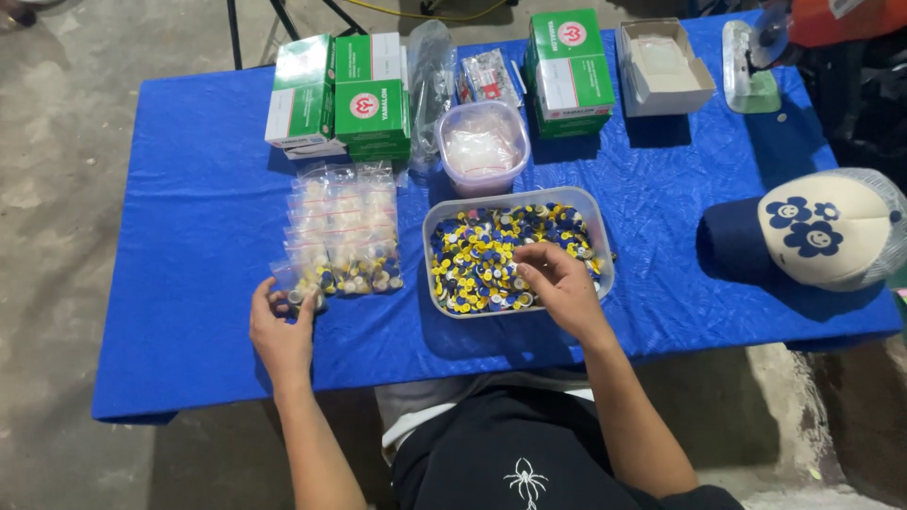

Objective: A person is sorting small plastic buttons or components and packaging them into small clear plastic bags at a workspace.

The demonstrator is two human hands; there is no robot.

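A clear plastic tub [605,247] full of small yellow, blue and white round caps [477,255] sits in the middle of a blue-covered table [198,217]. My right hand [559,283] reaches into the tub's near right part, fingers curled down among the caps. My left hand [280,326] rests on the cloth at the near left, fingers closed on a small clear bag [300,295] holding a few caps. That bag lies at the front of two rows of similar filled bags [345,231].
Green and white boxes [340,94] stand at the back left, another stack [570,71] at the back centre. A lidded tub of clear bags [480,146], an open white box [661,66] and a cream cap with blue flowers [831,227] also lie on the table.
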